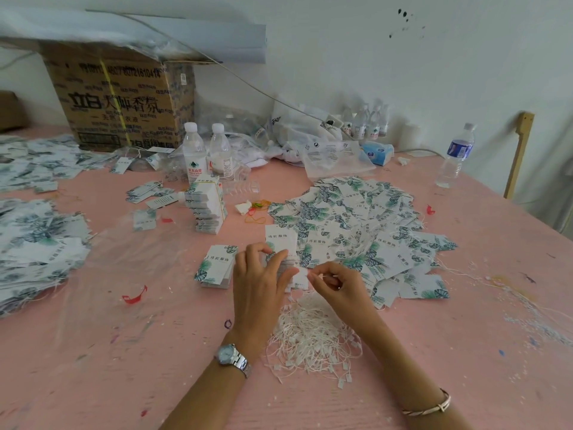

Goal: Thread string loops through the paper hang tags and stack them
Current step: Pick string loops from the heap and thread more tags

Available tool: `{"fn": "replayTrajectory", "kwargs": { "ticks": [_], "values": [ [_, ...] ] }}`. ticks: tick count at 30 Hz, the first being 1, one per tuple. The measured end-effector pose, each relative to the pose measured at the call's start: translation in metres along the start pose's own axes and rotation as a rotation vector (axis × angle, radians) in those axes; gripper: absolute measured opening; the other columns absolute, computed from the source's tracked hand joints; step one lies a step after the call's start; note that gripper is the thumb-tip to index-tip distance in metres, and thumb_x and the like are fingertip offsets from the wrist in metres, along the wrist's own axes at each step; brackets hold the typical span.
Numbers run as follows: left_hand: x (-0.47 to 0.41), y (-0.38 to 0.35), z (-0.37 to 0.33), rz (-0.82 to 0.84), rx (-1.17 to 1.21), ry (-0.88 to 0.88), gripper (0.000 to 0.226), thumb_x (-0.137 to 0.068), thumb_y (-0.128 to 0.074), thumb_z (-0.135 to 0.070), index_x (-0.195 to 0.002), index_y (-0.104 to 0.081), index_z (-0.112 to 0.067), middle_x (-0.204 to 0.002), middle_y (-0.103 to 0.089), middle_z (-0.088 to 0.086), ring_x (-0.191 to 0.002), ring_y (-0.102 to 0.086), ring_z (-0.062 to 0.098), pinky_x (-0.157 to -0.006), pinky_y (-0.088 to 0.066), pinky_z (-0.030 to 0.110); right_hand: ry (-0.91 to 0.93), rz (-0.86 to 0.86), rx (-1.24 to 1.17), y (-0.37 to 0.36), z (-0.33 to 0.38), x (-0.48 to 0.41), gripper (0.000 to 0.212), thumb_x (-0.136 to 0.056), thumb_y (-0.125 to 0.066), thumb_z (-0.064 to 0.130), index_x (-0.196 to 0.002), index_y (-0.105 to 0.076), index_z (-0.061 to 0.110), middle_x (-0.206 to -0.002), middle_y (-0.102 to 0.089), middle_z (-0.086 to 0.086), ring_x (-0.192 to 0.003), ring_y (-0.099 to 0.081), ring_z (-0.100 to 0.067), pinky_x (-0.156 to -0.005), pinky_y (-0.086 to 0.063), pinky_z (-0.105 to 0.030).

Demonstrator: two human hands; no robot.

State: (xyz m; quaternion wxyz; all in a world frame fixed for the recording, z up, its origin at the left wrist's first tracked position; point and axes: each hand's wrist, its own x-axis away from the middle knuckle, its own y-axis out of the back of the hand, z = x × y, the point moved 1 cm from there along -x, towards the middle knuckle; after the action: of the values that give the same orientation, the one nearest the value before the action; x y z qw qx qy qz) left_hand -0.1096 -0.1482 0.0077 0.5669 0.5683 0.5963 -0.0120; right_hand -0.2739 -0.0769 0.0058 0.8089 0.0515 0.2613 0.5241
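Holding hang tags [279, 245] over the tabletop [155, 352], left hand [259, 283] grip clamped on them; right hand [339, 285] grip pinches string loop [324, 275].

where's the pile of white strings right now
In the head view, the string pile lies on the pink table at lower centre, between the two forearms, just below the right hand and nearer the person than the spread tags.
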Motion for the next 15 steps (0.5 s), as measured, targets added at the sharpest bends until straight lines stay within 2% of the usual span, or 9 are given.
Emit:
{"fn": "replayTrajectory", "kwargs": {
  "ticks": [3, 6, 10, 15],
  "values": [
    [-0.0011, -0.0001, 0.0035, 0.019, -0.044, 0.005, 0.046, -0.084, -0.074, -0.045, -0.119, -0.073, -0.017, -0.114, -0.057, 0.009, -0.1, -0.05, 0.028, -0.08, -0.052, 0.039, -0.01, 0.007, -0.01, -0.0008, -0.0004, 0.0001, 0.01, -0.095, -0.068, 0.023, -0.088, -0.07, 0.016, -0.055, -0.028, 0.012, -0.053, -0.025, -0.011, -0.054, -0.024, -0.024],
    [-0.0023, 0.0007, 0.0053, -0.027, -0.049, -0.025, 0.04, -0.079, -0.084, -0.033, -0.114, -0.076, -0.016, -0.109, -0.059, 0.008, -0.095, -0.047, 0.026, -0.073, -0.051, 0.039, -0.024, 0.006, -0.034, -0.0013, -0.0005, 0.0002, 0.011, -0.095, -0.067, 0.022, -0.088, -0.069, 0.014, -0.054, -0.029, 0.013, -0.051, -0.025, -0.009, -0.053, -0.025, -0.02],
    [-0.0046, 0.005, 0.0069, -0.099, -0.055, -0.096, 0.028, -0.076, -0.086, -0.016, -0.103, -0.079, -0.018, -0.101, -0.063, 0.006, -0.087, -0.048, 0.026, -0.063, -0.046, 0.038, -0.033, -0.021, -0.059, -0.0004, 0.001, 0.0001, 0.013, -0.095, -0.067, 0.02, -0.087, -0.067, 0.011, -0.055, -0.028, 0.004, -0.051, -0.024, -0.01, -0.052, -0.025, -0.018],
    [-0.0059, 0.0083, 0.0064, -0.133, -0.031, -0.142, 0.016, -0.079, -0.084, -0.017, -0.095, -0.081, -0.02, -0.097, -0.064, 0.002, -0.083, -0.049, 0.024, -0.063, -0.037, 0.034, -0.053, -0.044, -0.092, 0.0, 0.0035, 0.0001, 0.01, -0.096, -0.065, 0.017, -0.087, -0.068, 0.013, -0.057, -0.027, -0.001, -0.051, -0.023, -0.012, -0.051, -0.025, -0.019]
  ]
}}
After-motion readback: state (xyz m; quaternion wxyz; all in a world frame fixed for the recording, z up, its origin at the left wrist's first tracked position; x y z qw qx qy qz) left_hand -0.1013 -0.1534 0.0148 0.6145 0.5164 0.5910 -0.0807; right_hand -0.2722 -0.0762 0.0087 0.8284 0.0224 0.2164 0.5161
